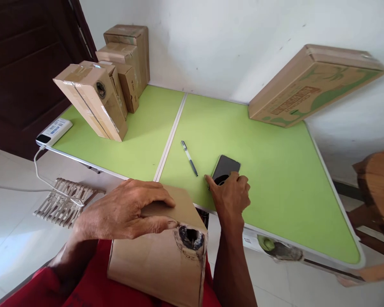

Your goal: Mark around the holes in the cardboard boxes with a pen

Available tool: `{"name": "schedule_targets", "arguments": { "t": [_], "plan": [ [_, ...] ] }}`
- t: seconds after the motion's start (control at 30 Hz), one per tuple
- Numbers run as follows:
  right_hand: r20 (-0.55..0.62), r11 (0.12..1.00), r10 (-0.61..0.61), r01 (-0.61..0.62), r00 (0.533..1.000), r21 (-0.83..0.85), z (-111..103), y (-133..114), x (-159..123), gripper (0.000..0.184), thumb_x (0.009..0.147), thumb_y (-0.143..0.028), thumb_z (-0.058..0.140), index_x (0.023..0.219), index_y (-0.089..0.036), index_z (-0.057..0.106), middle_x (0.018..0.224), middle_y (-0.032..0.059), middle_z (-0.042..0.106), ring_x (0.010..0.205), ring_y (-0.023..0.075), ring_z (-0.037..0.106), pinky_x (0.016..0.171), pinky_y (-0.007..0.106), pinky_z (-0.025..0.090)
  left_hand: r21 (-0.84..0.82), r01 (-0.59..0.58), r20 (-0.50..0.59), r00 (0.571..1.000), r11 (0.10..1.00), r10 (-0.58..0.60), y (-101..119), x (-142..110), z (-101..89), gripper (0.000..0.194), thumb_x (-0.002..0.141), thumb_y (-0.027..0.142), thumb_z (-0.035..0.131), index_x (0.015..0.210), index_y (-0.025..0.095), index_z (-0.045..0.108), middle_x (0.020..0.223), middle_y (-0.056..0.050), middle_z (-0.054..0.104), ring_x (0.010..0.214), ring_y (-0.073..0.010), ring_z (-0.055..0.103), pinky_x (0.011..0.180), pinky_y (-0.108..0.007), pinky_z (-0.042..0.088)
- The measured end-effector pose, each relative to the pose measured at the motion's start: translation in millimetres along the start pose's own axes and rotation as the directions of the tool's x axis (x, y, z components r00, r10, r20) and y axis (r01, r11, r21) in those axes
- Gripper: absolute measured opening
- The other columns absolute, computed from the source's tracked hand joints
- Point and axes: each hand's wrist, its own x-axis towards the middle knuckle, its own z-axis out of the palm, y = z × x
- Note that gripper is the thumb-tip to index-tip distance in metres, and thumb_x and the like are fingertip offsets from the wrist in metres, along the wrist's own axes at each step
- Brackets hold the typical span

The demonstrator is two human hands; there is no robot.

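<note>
A cardboard box with a dark-edged round hole near its upper right corner leans against my lap at the table's front edge. My left hand grips its top edge, thumb on the face beside the hole and fingers over the top side. On the green table, a dark smartphone lies flat with a black ring-like part at its near end. My right hand spans that near end, thumb on the left side and curled fingers on the right. Left of the phone lies a white and grey pen, touched by neither hand.
Several cardboard boxes stand at the back left of the green folding table; the front one has a hole too. A flat printed carton leans on the wall at right. A white device with a cable sits at the left edge.
</note>
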Motion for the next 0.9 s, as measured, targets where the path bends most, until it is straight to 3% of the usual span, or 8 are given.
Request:
{"name": "schedule_targets", "arguments": {
  "t": [0.17,0.37,0.53,0.7,0.9],
  "plan": [
    [-0.025,0.999,0.053,-0.052,0.998,0.01,8,8,11,0.059,0.1,-0.05,0.068,0.138,-0.005,0.06,0.142,0.0305,0.057,0.131,0.0453,0.057,0.089,0.052,0.06,0.008,0.01,-0.005,1.0,1.0,-0.01,-1,-1,1.0,0.034,0.106,0.047,0.069,0.126,0.019,0.075,0.119,-0.004,0.081,0.107,-0.021,0.076,0.093,-0.03,0.051],
    [-0.016,0.994,0.112,-0.112,0.994,0.013,8,16,3,0.074,0.098,-0.059,0.068,0.138,0.002,0.059,0.138,0.0368,0.057,0.131,0.0518,0.056,0.094,0.062,0.058,0.006,0.006,-0.006,1.0,1.0,-0.006,0,-1,1.2,0.036,0.105,0.049,0.07,0.125,0.02,0.075,0.118,-0.003,0.081,0.106,-0.0205,0.076,0.091,-0.029,0.05],
    [0.036,0.989,0.136,-0.138,0.99,0.056,6,18,3,0.07,0.095,-0.054,0.07,0.138,0.0,0.058,0.138,0.0343,0.061,0.129,0.0495,0.062,0.097,0.058,0.058,0.006,0.012,-0.008,1.0,1.0,-0.012,1,1,0.3,0.031,0.104,0.044,0.072,0.123,0.019,0.076,0.117,-0.003,0.082,0.105,-0.0192,0.076,0.09,-0.028,0.05],
    [0.072,0.971,0.194,-0.202,0.978,0.132,4,26,14,0.079,0.087,-0.061,0.078,0.137,-0.002,0.058,0.138,0.0335,0.066,0.127,0.0486,0.067,0.102,0.055,0.056,-0.002,-0.009,-0.038,0.999,1.0,0.009,0,-1,2.3,0.032,0.104,0.045,0.073,0.123,0.019,0.076,0.115,-0.004,0.082,0.104,-0.0198,0.077,0.09,-0.028,0.051],
    [0.05,0.956,0.214,-0.22,0.975,0.196,6,23,14,0.08,0.083,-0.053,0.081,0.14,-0.007,0.05,0.135,0.0322,0.068,0.123,0.0492,0.068,0.099,0.055,0.056,-0.018,-0.018,-0.036,0.999,1.0,0.017,0,0,1.7,0.037,0.104,0.047,0.072,0.124,0.017,0.077,0.119,-0.007,0.083,0.107,-0.0227,0.078,0.093,-0.031,0.053]
  ]
}}
